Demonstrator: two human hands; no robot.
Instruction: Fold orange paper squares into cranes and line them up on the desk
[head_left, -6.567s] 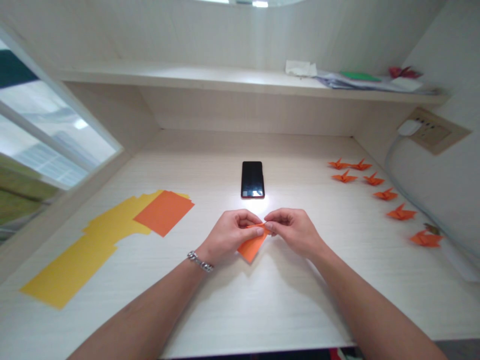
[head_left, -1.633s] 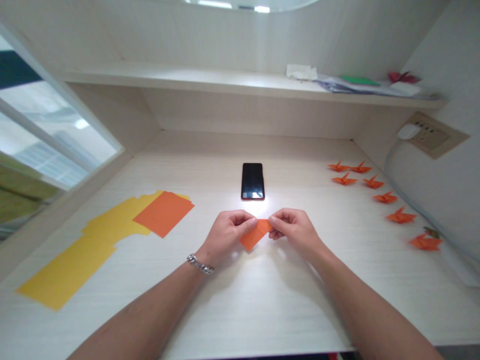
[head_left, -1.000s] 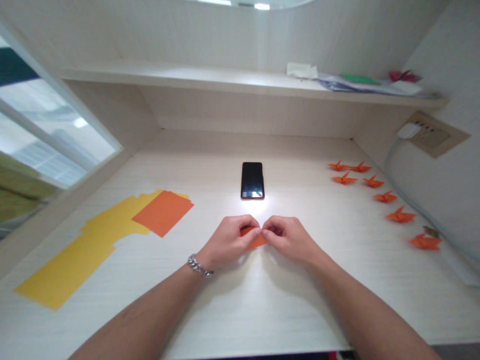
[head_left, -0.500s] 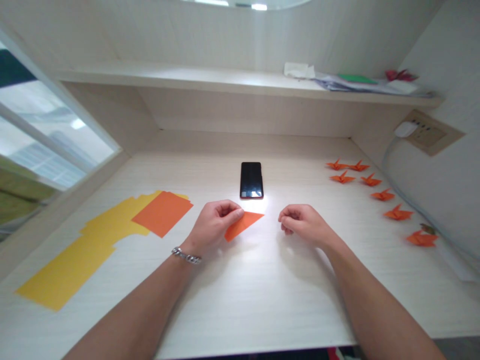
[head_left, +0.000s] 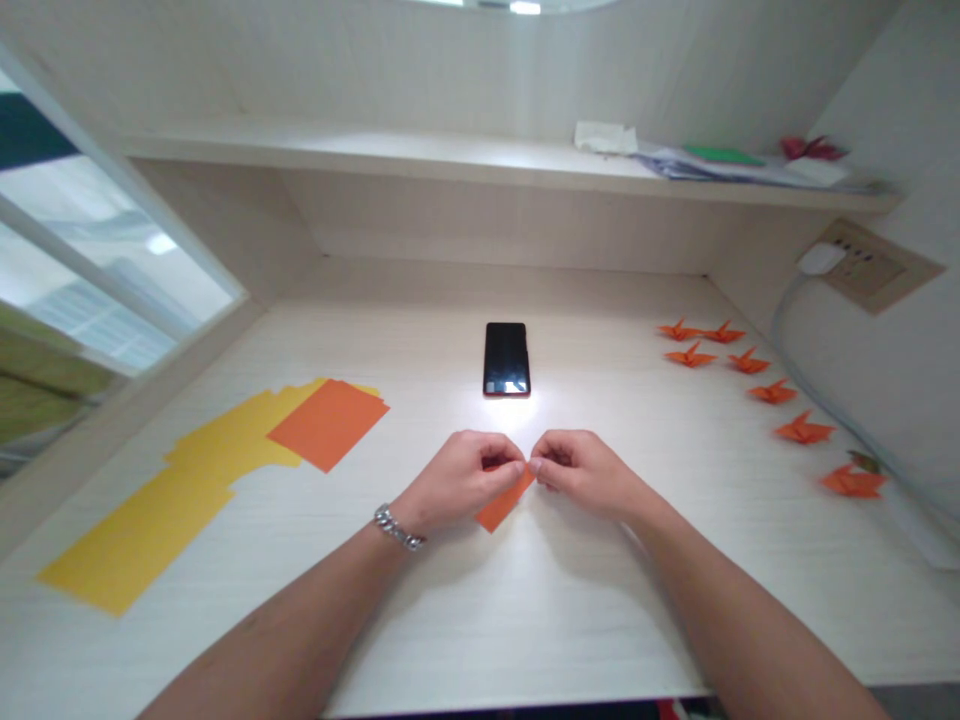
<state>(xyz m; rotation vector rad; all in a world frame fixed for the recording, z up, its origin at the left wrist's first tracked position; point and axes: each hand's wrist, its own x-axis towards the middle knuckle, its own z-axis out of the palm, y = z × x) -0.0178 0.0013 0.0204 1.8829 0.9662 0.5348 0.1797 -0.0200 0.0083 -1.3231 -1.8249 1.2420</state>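
A small folded piece of orange paper (head_left: 498,511) is held low over the white desk, partly covered by my fingers. My left hand (head_left: 476,473) pinches its upper edge between thumb and fingers; a silver chain bracelet (head_left: 399,526) circles that wrist. At the paper's right corner, my right hand (head_left: 581,470) closes thumb against forefinger. The two sets of fingertips nearly meet. To the left, orange square sheets (head_left: 328,425) lie on top of fanned yellow sheets (head_left: 142,535).
A dark phone (head_left: 506,358) lies beyond my hands. Several folded orange paper cranes (head_left: 804,429) line the right side, near a cable (head_left: 806,375) running from a wall socket (head_left: 874,268). Papers (head_left: 701,163) rest on the shelf (head_left: 450,165) above.
My right hand has come left and taken the corner of the orange paper. My left hand has moved right and nearer to me with the paper.
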